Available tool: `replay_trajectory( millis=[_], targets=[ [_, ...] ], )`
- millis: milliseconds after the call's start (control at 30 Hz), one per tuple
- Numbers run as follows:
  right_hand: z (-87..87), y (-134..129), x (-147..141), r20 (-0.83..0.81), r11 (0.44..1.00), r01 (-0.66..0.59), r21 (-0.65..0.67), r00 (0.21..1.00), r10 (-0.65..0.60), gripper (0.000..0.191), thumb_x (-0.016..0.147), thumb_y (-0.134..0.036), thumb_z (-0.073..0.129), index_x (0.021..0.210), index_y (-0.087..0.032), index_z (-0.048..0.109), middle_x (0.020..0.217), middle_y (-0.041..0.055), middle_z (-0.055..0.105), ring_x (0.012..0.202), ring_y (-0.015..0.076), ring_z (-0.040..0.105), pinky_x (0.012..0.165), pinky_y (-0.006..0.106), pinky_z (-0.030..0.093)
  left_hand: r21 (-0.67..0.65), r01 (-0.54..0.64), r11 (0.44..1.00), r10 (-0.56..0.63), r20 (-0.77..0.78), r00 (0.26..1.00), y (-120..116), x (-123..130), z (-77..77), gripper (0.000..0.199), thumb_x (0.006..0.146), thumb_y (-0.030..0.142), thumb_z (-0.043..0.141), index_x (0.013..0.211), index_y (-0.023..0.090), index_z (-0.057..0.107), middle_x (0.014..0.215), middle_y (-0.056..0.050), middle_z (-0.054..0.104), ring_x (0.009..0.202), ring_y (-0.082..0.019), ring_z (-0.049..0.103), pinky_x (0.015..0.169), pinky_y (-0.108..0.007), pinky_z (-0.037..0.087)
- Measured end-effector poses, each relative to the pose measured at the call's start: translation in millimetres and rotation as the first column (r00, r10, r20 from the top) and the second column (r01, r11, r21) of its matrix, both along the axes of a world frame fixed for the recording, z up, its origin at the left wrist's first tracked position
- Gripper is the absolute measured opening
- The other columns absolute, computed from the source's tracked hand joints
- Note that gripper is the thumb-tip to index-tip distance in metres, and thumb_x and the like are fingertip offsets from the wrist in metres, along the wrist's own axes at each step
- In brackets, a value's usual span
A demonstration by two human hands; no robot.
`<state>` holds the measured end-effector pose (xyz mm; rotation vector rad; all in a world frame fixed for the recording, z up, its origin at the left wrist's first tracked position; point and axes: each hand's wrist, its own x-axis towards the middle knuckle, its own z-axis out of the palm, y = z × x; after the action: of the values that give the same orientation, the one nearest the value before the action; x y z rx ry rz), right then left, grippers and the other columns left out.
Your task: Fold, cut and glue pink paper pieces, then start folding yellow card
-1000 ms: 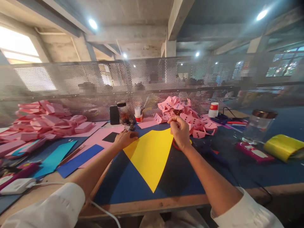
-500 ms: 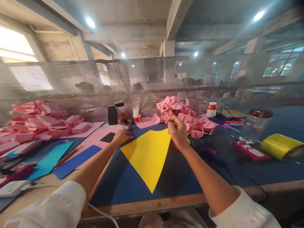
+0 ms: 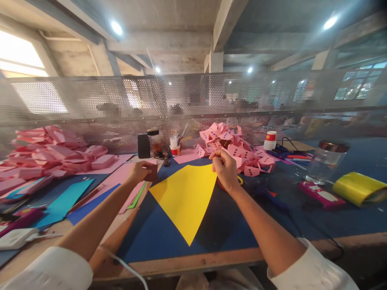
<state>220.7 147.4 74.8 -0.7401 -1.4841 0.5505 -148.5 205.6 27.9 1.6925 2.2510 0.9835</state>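
A yellow paper sheet (image 3: 184, 197), roughly fan-shaped with its point toward me, lies over the blue table mat. My right hand (image 3: 225, 169) pinches its upper right corner. To the left of the sheet, my left hand (image 3: 140, 171) is closed on a small dark piece of paper (image 3: 152, 173), blurred by motion. Pink paper sheets (image 3: 123, 171), a strip of green paper (image 3: 138, 195) and a blue paper strip (image 3: 90, 207) lie beneath or beside my left arm. Scissors with a red and yellow handle (image 3: 240, 180) are partly hidden behind my right hand.
Pink folded paper pieces are heaped at the left (image 3: 57, 149), and dotted pink ones (image 3: 223, 137) behind my right hand. A glass jar (image 3: 325, 163), a magenta case (image 3: 320, 193) and a yellow roll (image 3: 359, 187) stand right. A perforated metal screen (image 3: 187, 92) borders the back.
My left hand has moved left from the yellow sheet's edge and closed on the dark paper that lay on the pink sheet. The yellow sheet shifted slightly left; my right hand barely moved.
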Motion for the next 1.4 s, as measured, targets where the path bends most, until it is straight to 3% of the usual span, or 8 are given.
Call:
replay_trajectory(
  millis=[267,433,633,767,1133,1200,1300,1400],
  targets=[
    [-6.1,0,-4,0.022,0.998,-0.034,-0.044,0.999,0.035,0.011,0.084,-0.020,0.050,0.080,-0.020,0.060,0.051,-0.0064,0.051,0.047,0.0106,0.053,0.050,0.021,0.038,-0.061,0.014,0.998,-0.026,-0.196,0.980,-60,-30,19.5,0.036,0.093,0.035,0.061,0.124,0.017,0.058,0.129,-0.011,0.059,0.112,-0.026,0.060,0.094,-0.049,0.052],
    [-8.5,3,-5,0.016,0.996,0.013,-0.083,1.000,-0.011,0.011,0.083,-0.022,0.050,0.081,-0.020,0.061,0.053,-0.0053,0.055,0.050,0.0117,0.057,0.052,0.021,0.040,-0.039,0.358,0.933,-0.359,-0.185,0.915,-102,22,3.7,0.038,0.088,0.049,0.061,0.119,0.028,0.066,0.133,-0.005,0.064,0.123,-0.029,0.058,0.108,-0.040,0.045],
    [-10.5,10,-4,-0.022,0.985,0.052,-0.166,0.998,-0.056,0.011,0.081,-0.024,0.050,0.081,-0.020,0.060,0.051,-0.0041,0.059,0.052,0.0133,0.058,0.051,0.021,0.039,-0.091,0.693,0.716,-0.689,-0.258,0.678,-173,89,-9.3,0.094,0.069,0.058,0.079,0.149,0.040,0.033,0.156,-0.005,0.041,0.139,-0.033,0.044,0.111,-0.048,0.042],
    [-10.9,12,-4,-0.031,0.974,0.049,-0.223,0.998,-0.058,0.013,0.080,-0.027,0.050,0.082,-0.020,0.061,0.054,-0.0025,0.063,0.050,0.0137,0.057,0.048,0.021,0.039,-0.058,0.626,0.778,-0.580,-0.449,0.679,-182,106,-15.4,0.065,0.087,0.038,0.066,0.146,0.039,0.040,0.154,-0.003,0.044,0.137,-0.028,0.047,0.111,-0.048,0.043],
    [-20.6,7,5,0.166,0.957,0.017,-0.289,0.986,0.033,0.014,0.083,-0.025,0.053,0.081,-0.019,0.066,0.061,0.0003,0.069,0.058,0.0167,0.064,0.060,0.026,0.049,0.295,0.673,0.678,-0.429,-0.585,0.688,-180,97,-17.2,0.024,0.096,0.019,0.051,0.117,0.024,0.063,0.110,-0.003,0.075,0.100,-0.016,0.071,0.091,-0.026,0.053],
    [-20.9,-8,10,0.269,0.970,0.053,-0.239,0.963,0.014,0.012,0.085,-0.026,0.059,0.079,-0.021,0.068,0.067,0.0020,0.071,0.071,0.0200,0.066,0.074,0.033,0.050,0.326,0.644,0.692,-0.409,-0.558,0.722,-184,97,-16.9,0.020,0.096,0.019,0.053,0.112,0.024,0.064,0.106,-0.002,0.076,0.095,-0.015,0.072,0.087,-0.024,0.053],
    [-22.1,-41,23,0.523,0.973,0.197,0.118,0.821,-0.229,0.021,0.094,-0.034,0.056,0.084,-0.023,0.071,0.095,0.0069,0.074,0.109,0.0280,0.061,0.101,0.046,0.040,0.344,0.634,0.693,-0.408,-0.538,0.737,-190,98,-17.3,0.017,0.097,0.020,0.053,0.107,0.024,0.065,0.100,-0.001,0.077,0.089,-0.015,0.073,0.082,-0.023,0.053],
    [-30.1,-73,33,0.647,0.991,-0.037,0.127,0.760,-0.054,0.022,0.095,-0.039,0.059,0.111,-0.026,0.068,0.118,0.0051,0.070,0.119,0.0237,0.057,0.106,0.041,0.040,0.336,0.638,0.692,-0.428,-0.521,0.739,-197,101,-16.9,0.016,0.098,0.023,0.051,0.106,0.024,0.066,0.098,-0.001,0.077,0.086,-0.014,0.073,0.080,-0.022,0.053]
  ],
)
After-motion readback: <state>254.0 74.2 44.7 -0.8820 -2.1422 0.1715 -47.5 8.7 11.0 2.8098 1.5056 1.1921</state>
